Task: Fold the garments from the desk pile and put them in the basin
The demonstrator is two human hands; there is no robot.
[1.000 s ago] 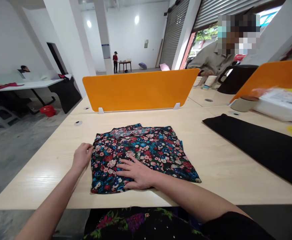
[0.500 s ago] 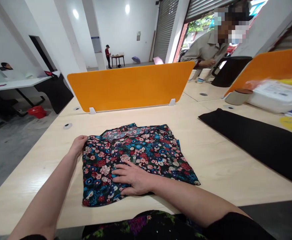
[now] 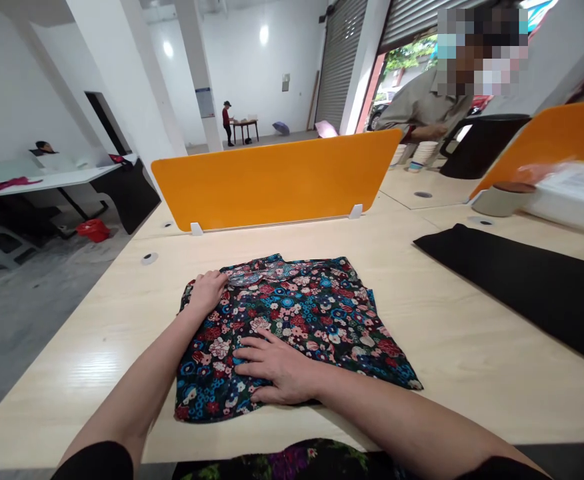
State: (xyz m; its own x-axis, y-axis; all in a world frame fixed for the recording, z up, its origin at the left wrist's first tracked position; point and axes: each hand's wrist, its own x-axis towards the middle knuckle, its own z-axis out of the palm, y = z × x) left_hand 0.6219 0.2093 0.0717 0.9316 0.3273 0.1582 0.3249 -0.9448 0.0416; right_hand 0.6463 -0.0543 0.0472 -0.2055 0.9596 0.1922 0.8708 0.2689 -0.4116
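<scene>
A folded shirt (image 3: 302, 313) with a dense floral print in red, blue and pink on black lies on the light wooden table. Its neckline faces the far side. My left hand (image 3: 208, 292) lies on the upper left part of the shirt beside the neckline, fingers close together and bent a little over the cloth. On the lower left half of the shirt, my right hand (image 3: 281, 368) rests palm down with its fingers spread.
Black folded cloth (image 3: 517, 287) lies to the right. An orange divider (image 3: 277, 183) stands beyond the shirt. Farther right are a round container (image 3: 503, 200), a plastic-wrapped white pack (image 3: 575, 197), a dark jug (image 3: 482, 147) and paper cups (image 3: 422, 157). A person (image 3: 417, 103) is across the table.
My left hand has left the shirt's left edge corner and moved right onto its upper part by the neckline. My right hand stays flat on the cloth. The view has shifted slightly.
</scene>
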